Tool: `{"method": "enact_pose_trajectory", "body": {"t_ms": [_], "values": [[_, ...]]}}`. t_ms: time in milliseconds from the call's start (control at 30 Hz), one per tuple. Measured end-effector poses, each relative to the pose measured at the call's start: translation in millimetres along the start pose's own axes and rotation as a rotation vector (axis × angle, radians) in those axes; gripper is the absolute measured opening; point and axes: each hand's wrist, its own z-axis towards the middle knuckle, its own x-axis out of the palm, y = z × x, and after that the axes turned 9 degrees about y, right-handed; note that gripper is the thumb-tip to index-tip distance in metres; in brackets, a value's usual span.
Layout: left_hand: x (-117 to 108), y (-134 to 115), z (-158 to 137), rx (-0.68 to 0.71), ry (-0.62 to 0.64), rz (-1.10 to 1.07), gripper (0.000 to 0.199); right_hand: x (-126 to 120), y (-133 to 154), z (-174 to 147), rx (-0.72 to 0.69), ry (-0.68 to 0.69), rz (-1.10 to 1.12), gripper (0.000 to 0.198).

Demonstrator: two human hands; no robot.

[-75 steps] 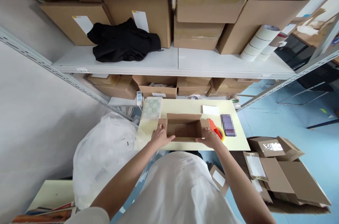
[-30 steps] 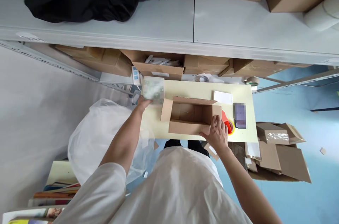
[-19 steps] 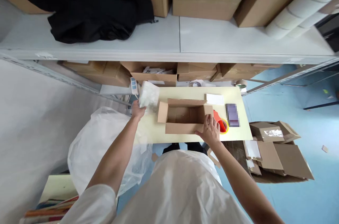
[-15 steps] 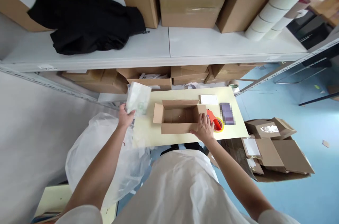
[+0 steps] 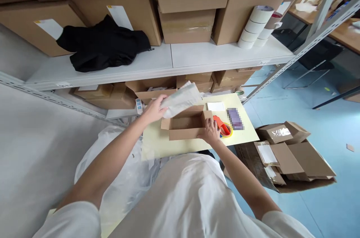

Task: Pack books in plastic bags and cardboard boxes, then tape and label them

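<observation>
An open cardboard box stands on the pale yellow table, its flaps folded outward and its visible inside bare. My left hand is closed on one end of a flat whitish packet in plastic film, held tilted above the box's left and back part. What the packet contains is hard to make out. At the box's right end, my right hand grips the flap and wall, with the thumb along the front side. Just right of that hand lies an orange-red tape dispenser with a yellow-edged roll.
A white card or pad and a pixelated purple item lie on the table's right. Behind rises a shelf with boxes, black clothing and tape rolls. Clear plastic bags fill the left floor; a carton of flattened boxes stands right.
My left hand has carried the packet from left of the box to the right, over it. My right hand stays on the box's right end. The head view has shifted slightly.
</observation>
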Motion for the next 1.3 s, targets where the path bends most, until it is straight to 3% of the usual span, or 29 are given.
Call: {"method": "enact_pose_trajectory", "body": {"t_ms": [167, 367, 633, 767, 867, 933, 1000, 1100, 1200, 1300], "values": [[43, 3, 11, 0.031, 0.268, -0.011, 0.045, 0, 0, 2, 0.007, 0.014, 0.005, 0.104], [69, 13, 27, -0.08, 0.567, 0.172, 0.047, -1, -2, 5, 0.001, 0.004, -0.01, 0.103], [112, 15, 21, -0.125, 0.709, 0.26, 0.049, -13, 2, 3, -0.051, 0.01, -0.043, 0.099], [129, -2, 10, -0.133, 0.601, 0.351, 0.049, -18, 3, 3, -0.044, 0.045, -0.05, 0.104], [125, -10, 2, -0.077, 0.504, 0.372, 0.058, -18, 0, 6, -0.061, 0.043, -0.016, 0.105], [117, -7, -10, -0.045, 0.38, 0.356, 0.062, -17, -5, 8, -0.106, 0.022, 0.026, 0.105], [111, 2, -28, -0.093, 0.167, 0.303, 0.061, -15, -11, 11, -0.144, -0.002, 0.067, 0.106], [112, 23, -60, -0.32, -0.099, 0.075, 0.076, -11, -22, 14, -0.161, -0.035, 0.139, 0.101], [123, 42, -82, -0.475, -0.135, -0.274, 0.096, -11, -32, 18, -0.199, -0.125, 0.275, 0.088], [133, 52, -85, -0.471, -0.125, -0.556, 0.096, -17, -37, 22, -0.21, -0.229, 0.505, 0.088]]}}
